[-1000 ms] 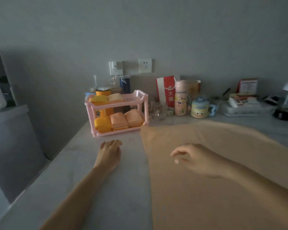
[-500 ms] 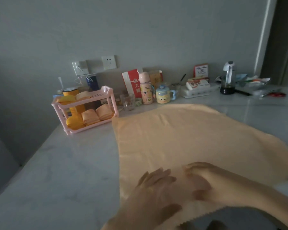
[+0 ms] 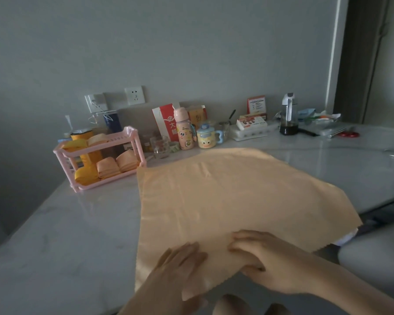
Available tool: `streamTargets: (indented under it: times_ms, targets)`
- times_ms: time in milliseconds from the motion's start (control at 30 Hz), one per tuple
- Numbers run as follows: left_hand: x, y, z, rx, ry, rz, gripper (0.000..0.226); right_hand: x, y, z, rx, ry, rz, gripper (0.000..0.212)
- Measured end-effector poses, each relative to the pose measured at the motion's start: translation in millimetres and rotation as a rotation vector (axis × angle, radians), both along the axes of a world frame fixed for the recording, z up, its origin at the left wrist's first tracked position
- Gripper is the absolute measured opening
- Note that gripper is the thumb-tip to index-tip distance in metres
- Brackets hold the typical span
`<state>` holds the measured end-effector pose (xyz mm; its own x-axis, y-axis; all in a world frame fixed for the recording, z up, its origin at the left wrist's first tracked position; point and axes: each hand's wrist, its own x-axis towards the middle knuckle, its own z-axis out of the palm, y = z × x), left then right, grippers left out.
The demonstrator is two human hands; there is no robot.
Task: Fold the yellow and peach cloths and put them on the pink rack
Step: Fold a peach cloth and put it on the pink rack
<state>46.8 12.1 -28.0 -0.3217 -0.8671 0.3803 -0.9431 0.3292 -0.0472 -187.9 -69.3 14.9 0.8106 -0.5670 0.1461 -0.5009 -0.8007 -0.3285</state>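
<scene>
Moved: left hand (image 3: 175, 271) off the bare surface (image 3: 66, 235) near the pink rack (image 3: 140, 148) and onto the peach cloth (image 3: 225, 196) since a second ago; right hand (image 3: 273, 267) drawn back from mid-cloth to the near edge.
Pink rack: two tiers, far left of the surface, just beside the cloth's far left corner; contact there cannot be told.
Folded yellow cloths (image 3: 85, 176): at the left end of each tier.
Folded peach cloths (image 3: 107, 167): right of the yellow ones, one on the top tier, two side by side below.
Left hand: palm down on the cloth's near left part; fingers (image 3: 191, 253) straight, close together, flat on the fabric, pointing away and to the right; thumb by the near edge, over or under it cannot be told.
Peach cloth: unfolded, spread flat across the middle of the surface, near edge under both hands.
Right hand: just right of the left, not touching it; fingertips (image 3: 241, 245) bent down onto the fabric, thumb tucked at the near edge below them, cloth pinched between.
Back row: glass (image 3: 160, 146), pink bottle (image 3: 183, 133), mug (image 3: 205, 140), dark-based dispenser (image 3: 288, 119), red scissors (image 3: 350, 134), along the wall, well apart from both hands.
</scene>
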Motion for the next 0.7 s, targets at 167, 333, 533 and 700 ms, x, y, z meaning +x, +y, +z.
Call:
streamTargets:
  times_ms: [167,333,533,700]
  targets:
    - [-10.0,6.4,13.0,-0.098,0.133,-0.050,0.040,-5.9,-1.9,2.8,0.039,-0.051,0.004,0.046]
    - [-22.6,12.6,27.4,-0.138,0.176,-0.048,0.032,-12.9,-8.7,0.5,0.032,-0.120,-0.058,0.037]
    - [-8.5,11.9,24.3,-0.050,0.171,0.016,0.031,-26.2,-20.0,-5.9,0.025,-0.132,-0.085,0.032]
    - [8.8,17.5,33.6,-0.014,0.225,0.141,0.030,-51.3,-34.8,-3.0,-0.038,-0.129,-0.162,0.035]
